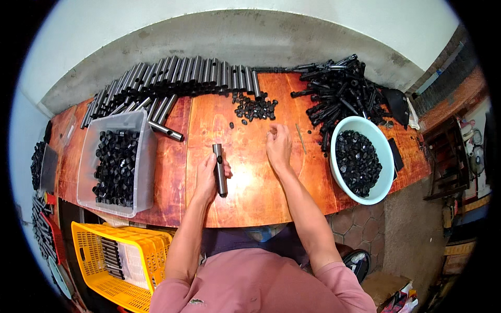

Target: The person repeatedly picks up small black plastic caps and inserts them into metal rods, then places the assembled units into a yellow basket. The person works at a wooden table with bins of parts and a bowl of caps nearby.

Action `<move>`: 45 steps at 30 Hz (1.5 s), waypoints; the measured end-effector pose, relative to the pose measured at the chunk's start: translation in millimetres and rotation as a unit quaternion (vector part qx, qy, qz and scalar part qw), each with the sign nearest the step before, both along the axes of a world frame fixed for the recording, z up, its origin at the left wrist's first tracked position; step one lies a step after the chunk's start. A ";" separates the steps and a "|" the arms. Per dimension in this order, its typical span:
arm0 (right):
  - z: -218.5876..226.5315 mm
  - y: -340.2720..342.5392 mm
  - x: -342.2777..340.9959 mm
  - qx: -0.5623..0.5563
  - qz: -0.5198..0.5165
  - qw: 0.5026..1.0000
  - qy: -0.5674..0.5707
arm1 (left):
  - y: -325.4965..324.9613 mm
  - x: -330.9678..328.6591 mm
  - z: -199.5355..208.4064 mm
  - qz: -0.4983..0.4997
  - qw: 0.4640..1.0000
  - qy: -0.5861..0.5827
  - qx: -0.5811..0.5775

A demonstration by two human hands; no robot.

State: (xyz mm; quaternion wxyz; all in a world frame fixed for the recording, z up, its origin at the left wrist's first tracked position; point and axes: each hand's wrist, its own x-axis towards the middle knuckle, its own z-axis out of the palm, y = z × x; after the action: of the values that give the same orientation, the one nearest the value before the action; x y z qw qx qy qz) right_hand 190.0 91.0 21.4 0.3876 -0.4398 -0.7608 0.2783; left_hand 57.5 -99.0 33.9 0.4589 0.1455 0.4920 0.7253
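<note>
My left hand [207,176] is wrapped round a dark metal tube [221,177] with an opening in its side, tilted just above the wooden table. To its right, my right hand [279,145] has its fingers curled together; whatever they may hold is too small to make out. Just beyond that hand lies a loose pile of small black pieces [255,108]. A thin stick [301,138] rests on the table to its right.
Stacked metal tubes [177,73] line the back left, and black rod-like parts [344,88] are heaped at the back right. A clear bin [147,172] and a pale blue basin [387,182] hold black pieces. Below the table's left edge stands a yellow crate [151,245].
</note>
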 end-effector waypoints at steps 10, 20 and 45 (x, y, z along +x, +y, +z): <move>-8.5 53.1 -17.7 0.116 0.056 0.987 -0.100 | 1.4 1.4 -9.0 -0.013 0.999 0.040 0.027; 9.0 50.5 -33.1 0.050 0.071 0.988 -0.126 | -2.9 2.6 -9.6 -0.017 0.998 0.047 0.025; 11.8 29.5 5.6 -0.058 0.110 0.992 -0.026 | 1.4 2.4 -15.5 -0.015 0.998 0.058 0.037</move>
State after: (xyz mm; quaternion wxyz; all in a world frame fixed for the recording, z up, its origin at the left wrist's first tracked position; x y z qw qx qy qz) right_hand 195.6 120.6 33.2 0.3082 -0.3822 -0.7970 0.3518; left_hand 60.0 -97.6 18.3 0.4352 0.2112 0.4885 0.7262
